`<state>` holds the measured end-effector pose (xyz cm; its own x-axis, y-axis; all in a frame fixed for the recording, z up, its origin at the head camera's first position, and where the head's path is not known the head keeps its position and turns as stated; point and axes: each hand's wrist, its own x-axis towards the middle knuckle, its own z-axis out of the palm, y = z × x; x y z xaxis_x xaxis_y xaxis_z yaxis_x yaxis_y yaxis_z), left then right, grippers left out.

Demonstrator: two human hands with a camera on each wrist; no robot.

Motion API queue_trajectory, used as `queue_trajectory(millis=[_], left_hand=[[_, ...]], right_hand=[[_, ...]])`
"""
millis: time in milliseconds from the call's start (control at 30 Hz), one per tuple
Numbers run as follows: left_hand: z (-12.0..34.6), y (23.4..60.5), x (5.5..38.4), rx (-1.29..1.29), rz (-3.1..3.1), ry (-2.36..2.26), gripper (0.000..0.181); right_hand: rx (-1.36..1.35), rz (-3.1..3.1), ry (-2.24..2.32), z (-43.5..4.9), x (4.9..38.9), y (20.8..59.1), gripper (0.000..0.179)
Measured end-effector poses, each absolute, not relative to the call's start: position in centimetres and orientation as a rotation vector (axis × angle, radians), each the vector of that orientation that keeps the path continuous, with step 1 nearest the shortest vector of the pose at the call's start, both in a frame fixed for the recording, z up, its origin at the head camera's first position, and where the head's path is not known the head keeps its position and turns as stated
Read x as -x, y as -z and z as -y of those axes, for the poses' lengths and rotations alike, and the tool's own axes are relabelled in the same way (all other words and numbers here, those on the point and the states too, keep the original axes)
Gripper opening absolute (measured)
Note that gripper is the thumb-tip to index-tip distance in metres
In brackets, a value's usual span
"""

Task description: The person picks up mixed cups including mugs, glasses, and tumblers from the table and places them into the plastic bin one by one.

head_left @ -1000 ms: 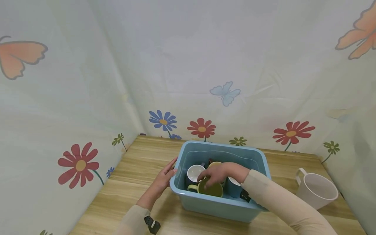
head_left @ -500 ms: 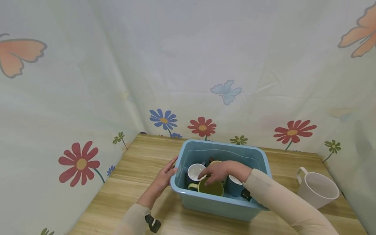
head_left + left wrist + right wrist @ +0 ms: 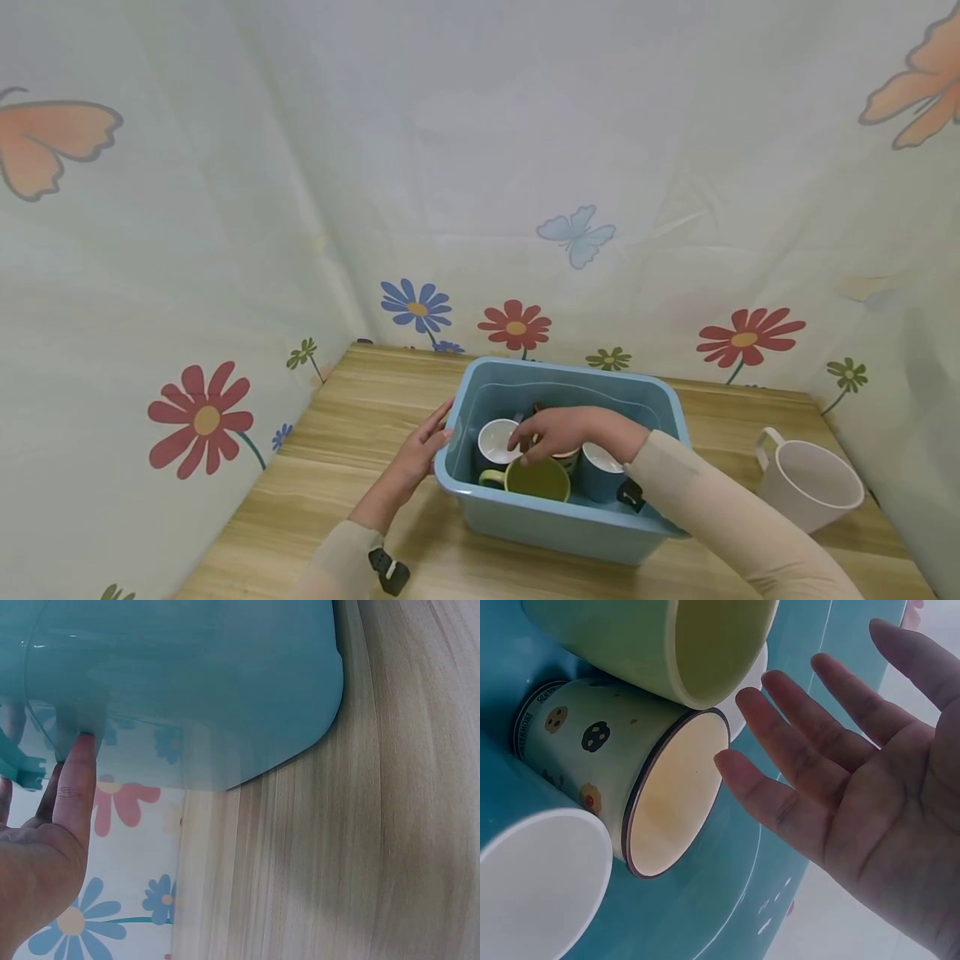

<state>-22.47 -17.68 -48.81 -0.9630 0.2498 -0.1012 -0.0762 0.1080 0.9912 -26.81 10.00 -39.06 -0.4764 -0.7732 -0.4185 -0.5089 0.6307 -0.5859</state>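
A blue plastic tub [image 3: 555,529] holds several mugs. At its left end, my left hand [image 3: 416,458] rests with extended fingers on the outer wall, the thumb at the rim; the left wrist view shows a fingertip [image 3: 85,742] against that wall. Over the mugs hovers my right hand [image 3: 558,429], its fingers spread and slightly bent, holding nothing in the right wrist view. Just below it are a green mug [image 3: 540,481], a cookie-patterned mug [image 3: 592,742] with a cream inside, and a dark mug with a white inside [image 3: 497,442]. A blue mug [image 3: 602,482] stands to their right.
A large white mug [image 3: 810,479] with a handle stands on the wooden table [image 3: 375,400], right of the tub. Flower-printed sheeting [image 3: 637,208] encloses the table at the back and sides.
My right hand has risen from the green mug and shifted slightly right, its fingers leaving the mug's mouth. My left hand and the tub stay put.
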Motion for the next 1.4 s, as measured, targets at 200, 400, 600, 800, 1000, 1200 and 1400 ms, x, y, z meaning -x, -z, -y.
queue_trajectory(millis=[200,400,600,800,1000,1200,1400], left_hand=[[17.6,48.8,22.4,-0.172,-2.135,-1.942,0.065],[17.6,48.8,22.4,-0.171,-2.142,-1.935,0.065],[17.6,48.7,22.4,-0.151,-2.157,-1.932,0.064],[17.6,48.9,22.4,-0.149,-2.153,-1.934,0.064],[17.6,48.7,22.5,-0.153,-2.154,-1.93,0.065],[17.6,48.7,22.6,-0.16,-2.156,-1.934,0.064],[17.7,48.7,22.4,-0.173,-2.157,-1.93,0.065]], right_hand=[[0.988,-2.194,0.527,-10.3,26.8,39.0,0.042],[0.989,-2.208,0.58,-10.8,26.8,38.7,0.04],[1.004,-2.206,0.612,-11.3,26.7,38.3,0.042],[0.973,-2.226,0.648,-11.8,26.4,37.5,0.039],[0.981,-2.249,0.665,-12.4,26.2,36.4,0.039],[0.977,-2.279,0.692,-13.2,26.0,35.3,0.039],[0.999,-2.306,0.735,-14.3,25.4,34.4,0.039]])
